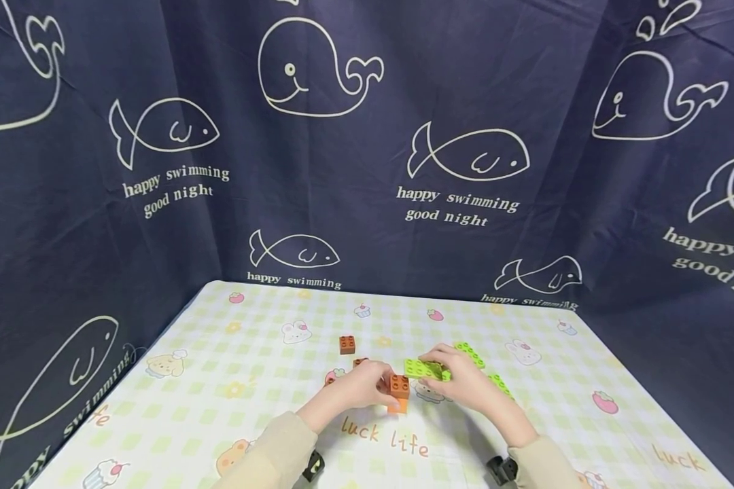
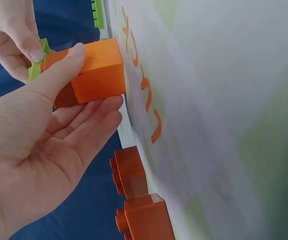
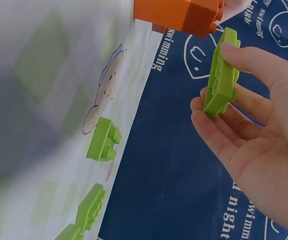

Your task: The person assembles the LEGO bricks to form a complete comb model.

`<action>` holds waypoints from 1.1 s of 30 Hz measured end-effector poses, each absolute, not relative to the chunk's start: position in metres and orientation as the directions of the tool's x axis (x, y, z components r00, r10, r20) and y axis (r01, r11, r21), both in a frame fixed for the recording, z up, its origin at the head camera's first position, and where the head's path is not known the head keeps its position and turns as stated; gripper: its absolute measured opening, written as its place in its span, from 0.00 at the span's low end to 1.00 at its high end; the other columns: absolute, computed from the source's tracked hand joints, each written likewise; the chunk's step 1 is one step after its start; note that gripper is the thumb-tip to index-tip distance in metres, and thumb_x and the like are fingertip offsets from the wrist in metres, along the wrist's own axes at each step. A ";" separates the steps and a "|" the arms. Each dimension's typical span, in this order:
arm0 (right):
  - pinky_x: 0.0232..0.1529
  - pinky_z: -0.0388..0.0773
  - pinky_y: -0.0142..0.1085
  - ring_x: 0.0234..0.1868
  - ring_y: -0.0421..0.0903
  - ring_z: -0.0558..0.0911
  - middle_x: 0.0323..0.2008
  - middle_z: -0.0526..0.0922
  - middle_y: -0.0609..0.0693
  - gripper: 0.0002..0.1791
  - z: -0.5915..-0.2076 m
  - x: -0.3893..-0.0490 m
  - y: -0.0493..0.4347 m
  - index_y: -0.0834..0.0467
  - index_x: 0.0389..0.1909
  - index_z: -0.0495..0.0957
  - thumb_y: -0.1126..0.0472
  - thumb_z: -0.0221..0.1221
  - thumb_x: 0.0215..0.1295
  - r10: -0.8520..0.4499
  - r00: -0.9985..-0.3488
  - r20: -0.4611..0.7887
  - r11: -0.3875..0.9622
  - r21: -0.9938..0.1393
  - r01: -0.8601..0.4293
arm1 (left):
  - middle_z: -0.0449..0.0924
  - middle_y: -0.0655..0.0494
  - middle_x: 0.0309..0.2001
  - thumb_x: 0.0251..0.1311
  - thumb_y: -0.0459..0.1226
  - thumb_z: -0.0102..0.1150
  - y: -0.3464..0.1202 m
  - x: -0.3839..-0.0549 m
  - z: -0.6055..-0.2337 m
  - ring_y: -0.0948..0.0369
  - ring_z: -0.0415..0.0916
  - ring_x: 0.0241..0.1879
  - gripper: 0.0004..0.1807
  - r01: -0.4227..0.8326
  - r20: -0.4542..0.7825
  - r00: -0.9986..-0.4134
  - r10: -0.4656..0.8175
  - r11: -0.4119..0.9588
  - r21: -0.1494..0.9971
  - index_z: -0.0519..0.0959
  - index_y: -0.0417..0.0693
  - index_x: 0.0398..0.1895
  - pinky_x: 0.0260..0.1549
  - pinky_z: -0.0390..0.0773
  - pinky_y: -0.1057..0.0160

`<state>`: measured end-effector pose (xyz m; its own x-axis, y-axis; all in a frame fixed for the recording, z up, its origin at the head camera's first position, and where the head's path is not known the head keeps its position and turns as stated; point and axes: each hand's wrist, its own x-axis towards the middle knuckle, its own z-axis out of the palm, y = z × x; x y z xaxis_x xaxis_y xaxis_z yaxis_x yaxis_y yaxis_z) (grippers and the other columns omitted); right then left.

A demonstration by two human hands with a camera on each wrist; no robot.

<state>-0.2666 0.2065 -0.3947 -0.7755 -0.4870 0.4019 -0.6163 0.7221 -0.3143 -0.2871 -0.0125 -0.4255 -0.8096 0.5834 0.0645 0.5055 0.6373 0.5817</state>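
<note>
Between its thumb and fingers my left hand [image 1: 367, 384] grips a two-brick stack near the middle of the table. A brown building brick [image 1: 399, 385] tops the stack, studs up, over an orange building brick [image 1: 397, 406]. In the left wrist view the orange brick [image 2: 101, 70] is close to the tabletop; contact cannot be told. To the right, my right hand [image 1: 465, 377] pinches a flat lime-green building brick [image 1: 417, 368] above the table. The right wrist view shows this green brick [image 3: 223, 75] tilted, apart from the stack, with thumb and fingers on it.
Loose brown bricks [image 1: 346, 345] lie beyond and beside the left hand, one partly hidden by it. Several green bricks [image 1: 469, 354] lie behind and right of the right hand. A patterned cloth [image 1: 220, 367] covers the table; a dark blue curtain [image 1: 355, 170] encloses it.
</note>
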 end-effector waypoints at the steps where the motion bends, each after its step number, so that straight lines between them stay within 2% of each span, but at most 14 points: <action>1: 0.45 0.80 0.40 0.40 0.45 0.79 0.39 0.81 0.46 0.18 -0.394 -0.266 0.206 0.60 0.44 0.81 0.59 0.67 0.52 -0.492 -0.772 0.404 0.718 -0.313 -0.621 | 0.77 0.63 0.31 0.48 0.45 0.70 -0.013 -0.287 -0.425 0.72 0.70 0.28 0.19 0.509 0.068 -0.808 0.585 0.636 0.581 0.79 0.45 0.40 0.30 0.74 0.75; 13: 0.45 0.79 0.41 0.41 0.47 0.79 0.39 0.80 0.48 0.18 -0.390 -0.265 0.199 0.62 0.45 0.80 0.58 0.66 0.54 -0.528 -0.761 0.378 0.686 -0.339 -0.644 | 0.78 0.62 0.32 0.48 0.45 0.70 -0.014 -0.289 -0.427 0.72 0.71 0.28 0.20 0.525 0.079 -0.800 0.595 0.630 0.572 0.78 0.43 0.40 0.31 0.75 0.76; 27: 0.42 0.80 0.36 0.38 0.42 0.79 0.37 0.80 0.46 0.17 -0.396 -0.266 0.194 0.61 0.45 0.80 0.59 0.66 0.53 -0.554 -0.741 0.380 0.670 -0.323 -0.668 | 0.76 0.63 0.27 0.48 0.44 0.70 -0.015 -0.290 -0.427 0.73 0.69 0.26 0.14 0.542 0.090 -0.784 0.614 0.607 0.581 0.76 0.48 0.29 0.28 0.73 0.76; 33: 0.44 0.80 0.37 0.40 0.43 0.79 0.38 0.80 0.46 0.17 -0.396 -0.266 0.194 0.60 0.45 0.80 0.60 0.65 0.54 -0.570 -0.738 0.361 0.656 -0.341 -0.673 | 0.77 0.63 0.28 0.48 0.44 0.70 -0.014 -0.289 -0.425 0.73 0.70 0.26 0.14 0.536 0.089 -0.787 0.610 0.606 0.587 0.75 0.48 0.29 0.29 0.74 0.76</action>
